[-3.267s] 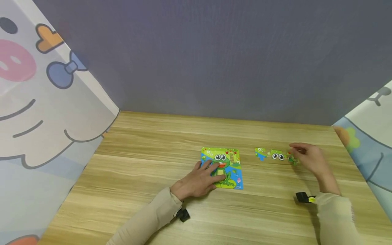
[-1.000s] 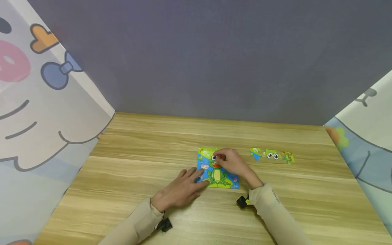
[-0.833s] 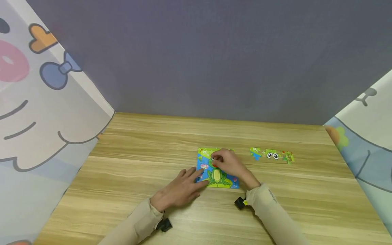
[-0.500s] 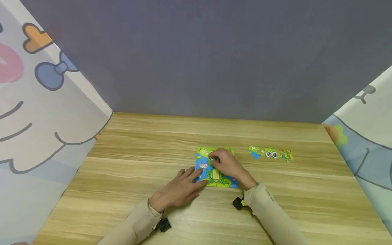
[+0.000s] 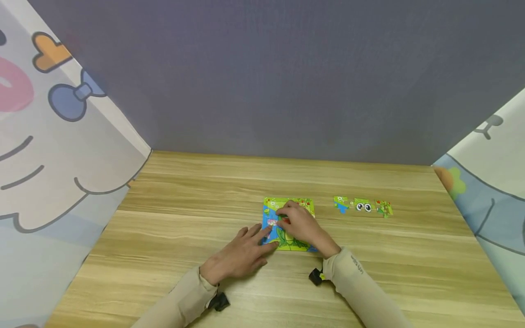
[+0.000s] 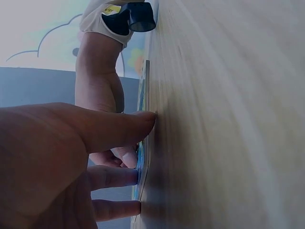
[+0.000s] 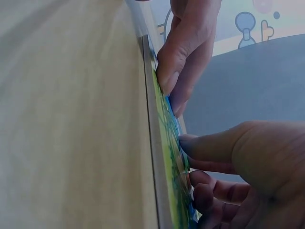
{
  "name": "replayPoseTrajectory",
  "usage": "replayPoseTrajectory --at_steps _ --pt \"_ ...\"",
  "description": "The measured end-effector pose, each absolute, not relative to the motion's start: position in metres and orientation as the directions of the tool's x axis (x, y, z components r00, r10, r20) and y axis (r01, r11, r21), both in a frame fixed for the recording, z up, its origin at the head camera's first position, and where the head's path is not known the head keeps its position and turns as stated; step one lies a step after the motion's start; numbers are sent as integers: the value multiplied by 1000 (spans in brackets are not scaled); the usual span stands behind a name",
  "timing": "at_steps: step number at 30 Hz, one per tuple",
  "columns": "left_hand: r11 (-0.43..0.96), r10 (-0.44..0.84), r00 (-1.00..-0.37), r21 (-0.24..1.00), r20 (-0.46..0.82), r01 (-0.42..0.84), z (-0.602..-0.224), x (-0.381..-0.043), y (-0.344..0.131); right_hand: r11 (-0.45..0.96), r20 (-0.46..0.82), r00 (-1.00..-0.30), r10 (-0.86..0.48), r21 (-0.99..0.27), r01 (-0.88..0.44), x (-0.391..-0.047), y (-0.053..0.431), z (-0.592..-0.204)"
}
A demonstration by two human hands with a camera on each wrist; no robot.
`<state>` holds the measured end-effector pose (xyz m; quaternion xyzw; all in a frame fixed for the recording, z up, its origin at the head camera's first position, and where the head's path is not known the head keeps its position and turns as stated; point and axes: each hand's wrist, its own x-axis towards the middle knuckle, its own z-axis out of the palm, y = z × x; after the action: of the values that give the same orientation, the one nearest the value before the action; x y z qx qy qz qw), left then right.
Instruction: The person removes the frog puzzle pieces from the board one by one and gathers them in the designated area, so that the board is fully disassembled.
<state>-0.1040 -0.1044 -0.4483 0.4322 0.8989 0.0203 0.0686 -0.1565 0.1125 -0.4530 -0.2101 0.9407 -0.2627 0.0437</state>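
Note:
A square frog jigsaw puzzle (image 5: 287,200), green and blue, lies flat on the wooden table. My left hand (image 5: 239,253) rests at its lower left corner, fingers straight, with thumb and fingertips on the puzzle. Over the middle bends my right hand (image 5: 300,224), hiding the frog's eyes; its thumb and index finger reach the left part near a pink flower. In the right wrist view the right thumb (image 7: 190,143) touches the puzzle's face and the other fingers are curled. I cannot tell whether a piece is pinched there. The puzzle's thin edge (image 6: 147,90) shows in the left wrist view.
To the right of the puzzle lie loose pieces in a row: a white-flower piece (image 5: 340,203), a piece with frog eyes (image 5: 362,206) and a green piece with red spots (image 5: 384,207). A grey wall (image 5: 287,82) stands behind the table (image 5: 205,182).
My right hand has come from the loose pieces over to the puzzle, then shifted slightly left and down across it. The left hand has drawn back toward the lower left. The loose pieces stay.

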Motion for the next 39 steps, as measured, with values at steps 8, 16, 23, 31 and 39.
replayPoseTrajectory --at_steps 8,16,23,31,39 --pt "630 776 -620 96 -116 770 -447 -104 -105 781 22 -918 -395 -519 -348 -156 111 -454" --pt "638 770 -626 110 -127 762 -446 -104 -105 778 30 -924 -382 -528 -340 -157 109 -456" --pt "642 766 -629 112 -135 758 -447 -104 -105 766 35 -925 -377 -549 -333 -157 109 -458" --pt "646 762 -630 105 -150 756 -447 -103 -104 718 35 -930 -366 -625 -306 -158 111 -459" --pt "647 761 -631 96 -152 757 -446 -103 -103 667 26 -925 -378 -685 -292 -162 114 -459"
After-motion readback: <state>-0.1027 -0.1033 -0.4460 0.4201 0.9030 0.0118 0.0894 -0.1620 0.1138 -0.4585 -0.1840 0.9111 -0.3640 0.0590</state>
